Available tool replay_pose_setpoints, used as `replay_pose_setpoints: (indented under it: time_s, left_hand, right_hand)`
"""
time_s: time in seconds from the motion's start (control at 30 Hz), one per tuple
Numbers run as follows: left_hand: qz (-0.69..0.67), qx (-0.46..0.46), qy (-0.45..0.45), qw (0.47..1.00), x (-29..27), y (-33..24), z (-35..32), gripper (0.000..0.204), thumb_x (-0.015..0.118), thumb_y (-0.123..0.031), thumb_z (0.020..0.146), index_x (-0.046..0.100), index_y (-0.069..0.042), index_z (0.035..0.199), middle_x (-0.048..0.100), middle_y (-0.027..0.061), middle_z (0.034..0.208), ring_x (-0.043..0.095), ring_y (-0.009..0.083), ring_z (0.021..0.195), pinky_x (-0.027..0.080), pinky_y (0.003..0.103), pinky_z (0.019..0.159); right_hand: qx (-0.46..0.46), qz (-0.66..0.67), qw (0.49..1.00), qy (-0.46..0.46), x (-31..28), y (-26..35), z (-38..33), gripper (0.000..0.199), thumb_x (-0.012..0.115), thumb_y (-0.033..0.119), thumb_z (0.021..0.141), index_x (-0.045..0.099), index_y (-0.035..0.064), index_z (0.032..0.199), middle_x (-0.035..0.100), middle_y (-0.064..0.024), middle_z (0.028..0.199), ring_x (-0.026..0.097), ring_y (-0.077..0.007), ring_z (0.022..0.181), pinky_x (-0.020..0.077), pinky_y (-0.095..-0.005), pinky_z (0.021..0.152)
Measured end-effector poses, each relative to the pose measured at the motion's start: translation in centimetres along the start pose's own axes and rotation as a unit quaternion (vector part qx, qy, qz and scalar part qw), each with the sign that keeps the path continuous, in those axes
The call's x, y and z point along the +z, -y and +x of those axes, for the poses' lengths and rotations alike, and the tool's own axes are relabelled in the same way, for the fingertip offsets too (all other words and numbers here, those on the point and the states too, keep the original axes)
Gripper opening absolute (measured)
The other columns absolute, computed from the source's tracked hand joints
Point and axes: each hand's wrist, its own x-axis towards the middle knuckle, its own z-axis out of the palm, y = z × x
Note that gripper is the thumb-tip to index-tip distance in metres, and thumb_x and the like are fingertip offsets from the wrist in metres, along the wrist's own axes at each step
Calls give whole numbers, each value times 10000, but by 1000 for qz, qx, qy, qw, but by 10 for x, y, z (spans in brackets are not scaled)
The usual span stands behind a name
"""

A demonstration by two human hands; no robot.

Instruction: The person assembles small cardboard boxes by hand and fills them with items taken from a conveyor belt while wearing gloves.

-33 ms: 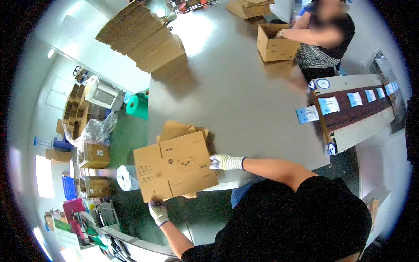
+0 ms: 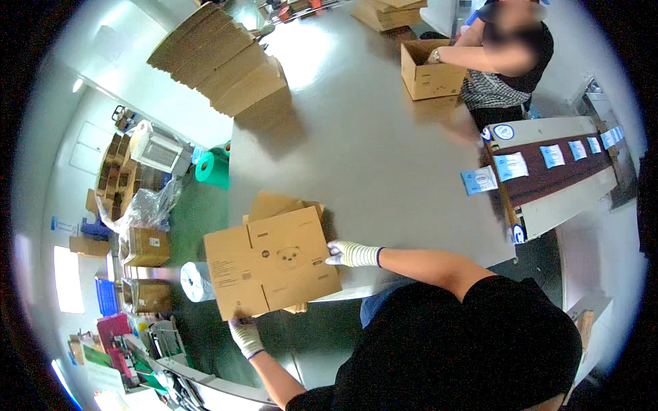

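A flattened cardboard box, printed with a small animal face and slotted at two edges, is held tilted over the near left corner of the table. My left hand, in a striped knit glove, grips its lower left edge, the fingertips partly hidden by the board. At the right edge, my right hand in a matching glove pinches the board; some of its fingers are out of sight behind it. More flat cardboard lies beneath, mostly covered.
A tall stack of flat cartons stands on the grey table. Across it, a person reaches into an open box. On the right, a conveyor carries blue-and-white packets. A green roll stands beyond the left table edge.
The flattened box has shifted very slightly left with both hands, and the whole view has drifted a little. Both hands keep their grip.
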Motion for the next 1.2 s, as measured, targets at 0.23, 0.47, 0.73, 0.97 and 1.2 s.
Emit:
replay_pose_setpoints:
  time_s: [0.23,0.47,0.73,0.97,1.2]
  left_hand:
    - [140,115,172,968,157,9,-124,423,666,-127,734,540,-61,1133,586,29,946,558,130,774,487,272,691]
    - [249,119,309,910,214,46,-149,448,631,12,763,505,-41,1189,573,63,1092,530,178,1058,412,339,953]
    - [273,188,367,869,318,130,-188,673,649,-250,843,296,-33,1373,367,158,1378,366,255,1276,313,363,1035]
    - [250,120,151,949,347,139,-190,693,658,-357,834,306,-32,1334,441,148,1214,431,227,1096,343,351,975]
    - [299,264,163,902,352,118,-197,486,687,-110,765,410,-69,1161,477,96,1098,448,195,1005,382,321,907]
  right_hand:
    - [-91,-196,942,-256,-106,47,-40,977,599,600,769,253,-94,1362,385,-241,1368,396,-314,1255,331,-398,1033]
    - [-259,-82,853,-446,-206,53,-188,501,643,399,834,571,12,1144,616,-71,1066,545,-172,975,429,-335,876]
    - [-322,-146,825,-441,-185,42,-308,403,660,283,827,564,25,1122,606,-51,1051,533,-151,971,428,-304,864]
    - [-322,-191,829,-415,-168,13,-322,268,653,209,825,595,40,1024,632,-47,911,563,-128,824,465,-286,759]
    - [-420,67,739,-522,-148,31,-264,423,606,297,857,527,-15,1131,593,-84,1034,537,-175,949,428,-310,879]
